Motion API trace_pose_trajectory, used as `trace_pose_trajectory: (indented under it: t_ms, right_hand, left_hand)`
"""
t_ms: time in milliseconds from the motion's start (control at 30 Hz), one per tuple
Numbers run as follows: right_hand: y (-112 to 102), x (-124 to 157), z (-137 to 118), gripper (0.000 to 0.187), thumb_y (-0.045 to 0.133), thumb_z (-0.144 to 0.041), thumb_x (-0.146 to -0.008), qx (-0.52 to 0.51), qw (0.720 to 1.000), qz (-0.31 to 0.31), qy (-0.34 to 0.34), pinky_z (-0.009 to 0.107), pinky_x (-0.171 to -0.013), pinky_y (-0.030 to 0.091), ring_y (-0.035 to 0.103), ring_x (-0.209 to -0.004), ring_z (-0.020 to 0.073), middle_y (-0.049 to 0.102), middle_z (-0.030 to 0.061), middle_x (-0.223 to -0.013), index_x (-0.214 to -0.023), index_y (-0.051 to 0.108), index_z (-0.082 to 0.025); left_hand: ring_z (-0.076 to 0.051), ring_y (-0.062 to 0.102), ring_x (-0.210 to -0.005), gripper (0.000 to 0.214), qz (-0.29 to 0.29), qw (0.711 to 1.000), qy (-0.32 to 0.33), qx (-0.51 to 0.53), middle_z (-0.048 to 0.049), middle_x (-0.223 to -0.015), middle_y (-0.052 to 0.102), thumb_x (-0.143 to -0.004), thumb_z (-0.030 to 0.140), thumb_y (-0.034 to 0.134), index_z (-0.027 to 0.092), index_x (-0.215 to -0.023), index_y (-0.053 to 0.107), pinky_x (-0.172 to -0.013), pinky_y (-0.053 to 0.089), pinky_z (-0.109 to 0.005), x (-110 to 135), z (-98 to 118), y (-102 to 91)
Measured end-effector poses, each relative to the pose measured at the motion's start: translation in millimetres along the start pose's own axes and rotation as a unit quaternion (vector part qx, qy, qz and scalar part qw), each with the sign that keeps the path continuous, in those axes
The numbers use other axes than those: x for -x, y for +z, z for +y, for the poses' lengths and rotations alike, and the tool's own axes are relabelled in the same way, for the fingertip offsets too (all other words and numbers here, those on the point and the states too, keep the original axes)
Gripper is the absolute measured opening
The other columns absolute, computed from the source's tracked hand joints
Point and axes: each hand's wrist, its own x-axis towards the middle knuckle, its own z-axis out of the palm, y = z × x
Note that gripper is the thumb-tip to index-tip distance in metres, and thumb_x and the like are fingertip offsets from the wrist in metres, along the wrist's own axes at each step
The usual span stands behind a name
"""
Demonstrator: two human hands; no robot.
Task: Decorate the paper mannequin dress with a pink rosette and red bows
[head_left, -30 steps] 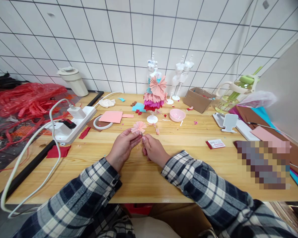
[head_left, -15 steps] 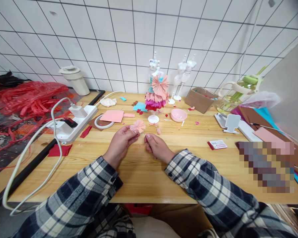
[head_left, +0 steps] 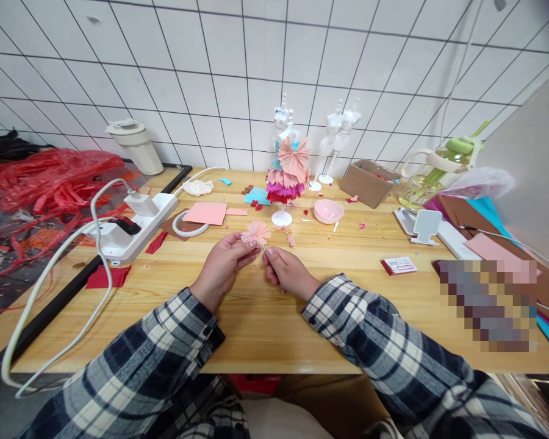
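My left hand [head_left: 220,266] is closed, pinching the lower edge of a pink pleated paper rosette [head_left: 256,232] between thumb and fingers. In my right hand [head_left: 289,271] a thin stick [head_left: 262,248] is gripped, its tip at the rosette's lower edge; most of it is hidden by the fingers. Behind the hands stands a small white mannequin on a round base [head_left: 282,219]. It wears a layered paper dress [head_left: 287,175] in pink, magenta and red, with a larger pink pleated fan [head_left: 293,155] on its front.
A pink bowl [head_left: 328,212], cardboard box [head_left: 369,184] and two bare mannequins [head_left: 341,129] are at the back. Left are pink paper [head_left: 205,213], a tape roll [head_left: 190,231] and a power strip [head_left: 139,230] with trailing cables. A phone stand [head_left: 427,227] and bottle [head_left: 439,171] stand right.
The stick in my right hand has tilted up, and its tip now meets the rosette's lower edge. The rosette has turned slightly in my left hand.
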Motion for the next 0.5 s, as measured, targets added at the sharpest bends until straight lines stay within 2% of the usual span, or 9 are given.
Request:
trace_pose_trajectory:
  t_ms: [500]
  right_hand:
    - [-1.3, -2.0, 2.4, 0.032, 0.031, -0.043, -0.101, 0.018, 1.0, -0.008, -0.003, 0.016, -0.032, 0.032, 0.036, -0.036, 0.0073, 0.044, -0.0082, -0.049, -0.081, 0.043, -0.022]
  left_hand:
    - [-0.009, 0.064, -0.073, 0.028, 0.002, 1.0, 0.013, 0.02, 0.0007, -0.08, 0.068, -0.065, 0.019, 0.082, 0.015, -0.086, 0.065, -0.073, 0.053, -0.02, -1.4, 0.1, -1.2]
